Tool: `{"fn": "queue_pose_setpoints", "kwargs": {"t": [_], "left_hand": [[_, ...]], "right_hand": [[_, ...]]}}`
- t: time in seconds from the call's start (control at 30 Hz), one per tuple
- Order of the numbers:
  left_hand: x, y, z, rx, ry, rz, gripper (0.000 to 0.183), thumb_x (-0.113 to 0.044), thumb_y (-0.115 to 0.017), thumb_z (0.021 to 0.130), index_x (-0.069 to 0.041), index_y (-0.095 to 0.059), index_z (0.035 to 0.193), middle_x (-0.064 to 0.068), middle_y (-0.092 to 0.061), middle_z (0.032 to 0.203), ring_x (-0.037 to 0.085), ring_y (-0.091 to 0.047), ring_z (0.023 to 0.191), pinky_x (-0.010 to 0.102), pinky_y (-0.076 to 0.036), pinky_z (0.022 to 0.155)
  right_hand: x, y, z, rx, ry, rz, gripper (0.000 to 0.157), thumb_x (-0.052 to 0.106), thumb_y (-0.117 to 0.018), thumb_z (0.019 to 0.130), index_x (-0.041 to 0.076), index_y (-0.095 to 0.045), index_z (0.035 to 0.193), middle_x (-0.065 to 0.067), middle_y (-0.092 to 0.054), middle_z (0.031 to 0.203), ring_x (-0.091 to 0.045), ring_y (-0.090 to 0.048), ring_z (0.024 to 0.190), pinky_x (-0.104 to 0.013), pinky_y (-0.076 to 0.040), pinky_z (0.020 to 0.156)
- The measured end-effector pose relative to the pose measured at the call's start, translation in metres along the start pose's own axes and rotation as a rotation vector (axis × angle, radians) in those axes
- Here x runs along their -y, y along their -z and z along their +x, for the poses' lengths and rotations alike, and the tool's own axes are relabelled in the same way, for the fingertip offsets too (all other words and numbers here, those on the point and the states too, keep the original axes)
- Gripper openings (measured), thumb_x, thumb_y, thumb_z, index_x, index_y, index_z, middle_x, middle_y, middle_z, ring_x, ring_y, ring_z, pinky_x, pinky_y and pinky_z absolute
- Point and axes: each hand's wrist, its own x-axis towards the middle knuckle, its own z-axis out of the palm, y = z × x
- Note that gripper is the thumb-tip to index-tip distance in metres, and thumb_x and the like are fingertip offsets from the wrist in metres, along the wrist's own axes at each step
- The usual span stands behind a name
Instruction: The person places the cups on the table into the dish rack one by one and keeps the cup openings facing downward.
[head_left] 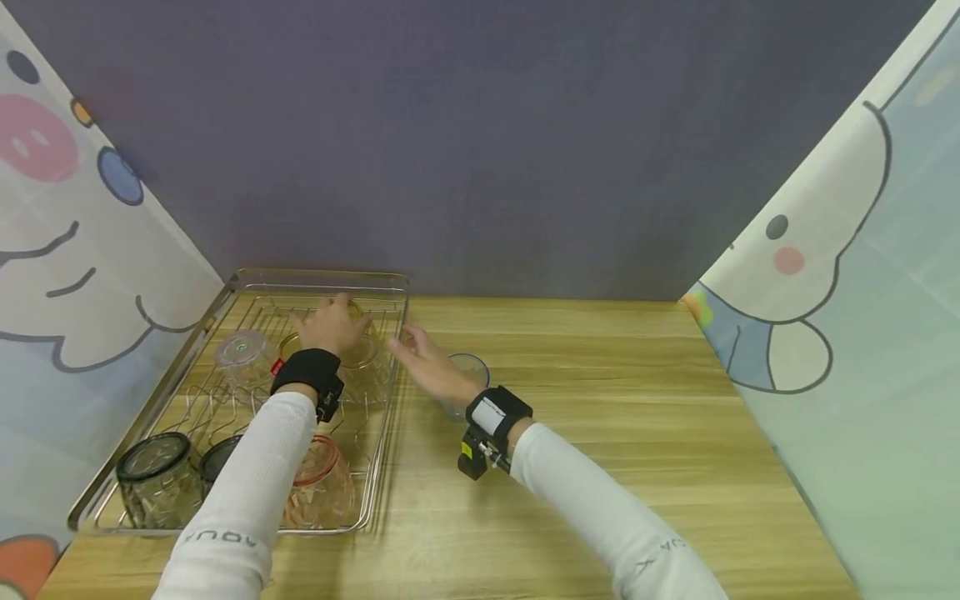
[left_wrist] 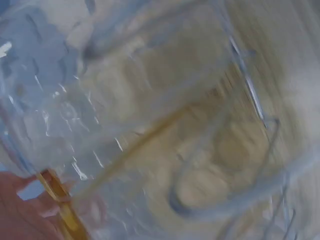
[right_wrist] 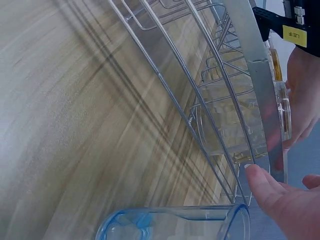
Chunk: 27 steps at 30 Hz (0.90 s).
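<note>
My left hand (head_left: 330, 327) reaches over the far part of the wire rack (head_left: 382, 467) and grips an amber-rimmed glass (head_left: 354, 310) by its rim. In the left wrist view, fingers (left_wrist: 25, 210) lie against the amber rim (left_wrist: 72, 220); the hand hides much of this glass in the head view. A clear glass (head_left: 363, 375) stands just nearer, inside the rack. My right hand (head_left: 435, 367), fingers extended, is beside the rack's right side, a fingertip right at the rail in the right wrist view. Behind its wrist stands a blue-rimmed glass (right_wrist: 175, 222) on the table.
Upside-down glasses fill parts of the rack: a clear pinkish one (head_left: 243, 358) at left, a dark grey one (head_left: 153, 471) at front left, another dark one (head_left: 217, 457) partly under the left sleeve, and a red-rimmed one (head_left: 322, 483). A grey panel (head_left: 480, 150) rises behind the wooden table (head_left: 637, 400).
</note>
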Motion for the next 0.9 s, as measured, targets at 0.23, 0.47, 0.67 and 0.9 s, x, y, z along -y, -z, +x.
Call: {"fn": "queue_pose_setpoints", "kwargs": {"t": [0.23, 0.47, 0.67, 0.9], "left_hand": [[0.005, -0.007, 0.0, 0.053, -0.039, 0.024, 0.067, -0.05, -0.031, 0.105, -0.009, -0.02, 0.157, 0.034, -0.022, 0.156, 0.066, -0.034, 0.13, 0.078, -0.005, 0.112], [0.008, -0.013, 0.003, 0.084, -0.04, 0.004, 0.068, -0.049, -0.025, 0.106, -0.011, -0.008, 0.16, 0.032, -0.013, 0.16, 0.065, -0.031, 0.133, 0.082, 0.003, 0.108], [0.01, -0.016, 0.005, 0.082, -0.039, 0.011, 0.071, -0.053, -0.018, 0.105, -0.014, 0.003, 0.16, 0.03, -0.003, 0.162, 0.065, -0.027, 0.135, 0.082, 0.002, 0.108], [0.015, -0.018, 0.007, 0.082, -0.041, 0.015, 0.075, -0.061, -0.012, 0.102, -0.016, 0.006, 0.16, 0.029, 0.002, 0.163, 0.065, -0.023, 0.136, 0.081, -0.002, 0.11]], "right_hand": [[-0.005, -0.005, -0.006, 0.024, -0.017, 0.071, 0.072, 0.054, -0.03, 0.104, 0.011, -0.012, 0.159, -0.013, -0.017, 0.165, -0.03, -0.021, 0.152, -0.052, -0.022, 0.123], [-0.008, -0.009, -0.009, 0.036, -0.05, 0.095, 0.073, 0.059, -0.029, 0.103, 0.018, -0.011, 0.16, -0.01, -0.015, 0.166, -0.029, -0.019, 0.153, -0.054, -0.021, 0.123], [-0.01, -0.012, -0.009, 0.033, -0.055, 0.101, 0.073, 0.06, -0.028, 0.103, 0.017, -0.011, 0.16, -0.012, -0.016, 0.166, -0.032, -0.023, 0.152, -0.057, -0.024, 0.121], [-0.009, -0.019, -0.015, 0.101, -0.099, 0.128, 0.078, 0.061, -0.022, 0.103, 0.013, -0.001, 0.16, -0.016, -0.011, 0.166, -0.04, -0.039, 0.142, -0.056, -0.027, 0.12]]}}
